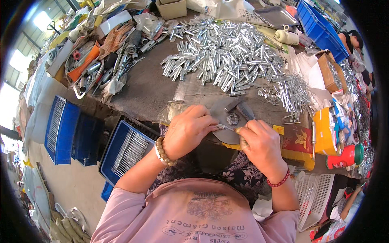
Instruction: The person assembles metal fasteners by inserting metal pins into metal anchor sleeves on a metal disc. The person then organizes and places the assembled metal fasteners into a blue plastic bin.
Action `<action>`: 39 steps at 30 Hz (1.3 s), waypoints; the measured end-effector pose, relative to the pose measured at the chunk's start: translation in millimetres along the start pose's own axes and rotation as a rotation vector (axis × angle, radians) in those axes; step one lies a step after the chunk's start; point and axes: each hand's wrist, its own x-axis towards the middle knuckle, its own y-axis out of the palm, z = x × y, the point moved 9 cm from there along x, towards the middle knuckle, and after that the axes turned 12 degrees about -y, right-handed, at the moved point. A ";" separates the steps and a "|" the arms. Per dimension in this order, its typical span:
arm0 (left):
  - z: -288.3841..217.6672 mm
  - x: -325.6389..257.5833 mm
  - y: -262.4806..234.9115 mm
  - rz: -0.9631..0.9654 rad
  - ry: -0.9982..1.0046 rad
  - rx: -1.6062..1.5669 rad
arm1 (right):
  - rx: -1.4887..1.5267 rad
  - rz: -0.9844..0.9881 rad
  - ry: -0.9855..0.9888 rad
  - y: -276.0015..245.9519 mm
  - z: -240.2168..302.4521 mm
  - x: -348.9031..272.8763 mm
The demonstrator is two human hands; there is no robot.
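Observation:
In the middle, my left hand (190, 126) pinches a small silver metal tube (221, 126) over the edge of a round grey plate (221, 111). My right hand (261, 143) is closed close by, its thumb and finger wearing tan covers. A thin metal rod (231, 129) runs from its fingertips to the tube. On the plate lie a hammer (243, 110) and a small round metal piece (232, 118). Beyond my hands spreads a large heap of short silver tubes (231, 52). Thin metal pins (293, 93) are piled to its right.
Tools and an orange-handled piece (84, 62) clutter the bench's far left. Blue crates (106, 162) of long metal parts stand at lower left. At right are a yellow box (324, 131), a red jar with a green lid (344, 157) and a white basket (314, 194). Another person (351, 42) sits at far right.

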 end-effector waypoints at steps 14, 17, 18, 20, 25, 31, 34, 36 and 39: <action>0.9 1.8 2.2 0.023 -0.024 -0.023 | -0.076 0.034 -0.156 -4.6 8.3 10.3; 2.1 1.9 2.8 0.031 -0.037 -0.040 | -0.072 0.036 -0.172 -6.3 9.1 11.9; 2.4 1.6 3.3 0.032 -0.037 -0.040 | -0.072 0.036 -0.172 -6.3 8.7 11.9; 4.8 1.5 4.3 0.032 -0.057 -0.064 | -0.055 0.049 -0.195 -5.0 9.6 12.1; 3.4 2.5 6.6 0.063 -0.054 -0.075 | -0.078 0.071 -0.245 0.5 11.1 13.7; 5.5 -1.2 6.6 0.039 -0.043 -0.055 | -0.088 -0.033 -0.114 -14.7 -9.9 14.9; 4.6 -0.7 6.5 0.041 -0.065 -0.048 | -0.091 -0.142 0.275 -32.0 -84.7 -1.0; 5.9 -0.1 7.1 0.045 -0.077 -0.046 | -0.176 -0.130 0.306 -30.3 -112.3 -5.6; 8.1 -2.3 9.3 0.041 -0.060 -0.033 | -0.213 -0.080 0.300 -16.4 -126.1 0.8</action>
